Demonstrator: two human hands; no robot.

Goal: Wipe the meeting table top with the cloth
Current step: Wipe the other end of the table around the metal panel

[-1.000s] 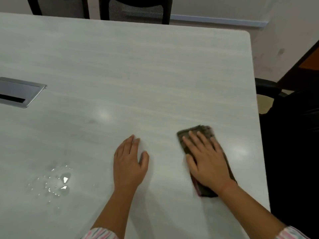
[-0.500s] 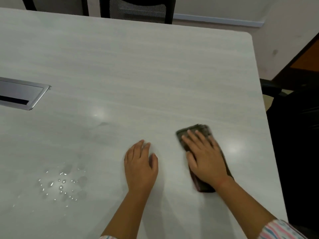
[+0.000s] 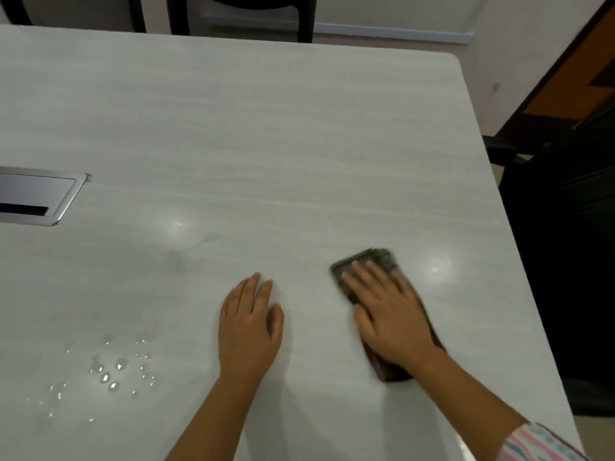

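The fingers (image 3: 361, 282) of the right hand (image 3: 394, 324) lay straight and slightly spread, pressed flat on a dark folded cloth (image 3: 377, 259). They were not curled round it. The cloth lay flat on the worktop (image 3: 266, 138), near its right edge and in the nearer half. Its far end showed beyond the fingertips, and its near end showed beside the wrist. The hand and cloth were a little blurred.

The left hand (image 3: 248, 331) rested palm down on the bare worktop, just left of the cloth and not touching it. Its fingers (image 3: 253, 289) were straight and close together, with the thumb out to the side. It held nothing. A striped sleeve (image 3: 539, 444) covered the right forearm at the near right corner.

A patch of water droplets (image 3: 111, 374) sat on the worktop towards its near left, well apart from both hands. Farther back at the left edge of the view, a metal cable hatch (image 3: 36, 197) was set flush in the surface. The worktop was pale with a faint wood grain and reflected two soft spots of light.

A black mesh chair (image 3: 243, 11) stood at the far edge. Another black chair (image 3: 565, 247) stood against the right edge.
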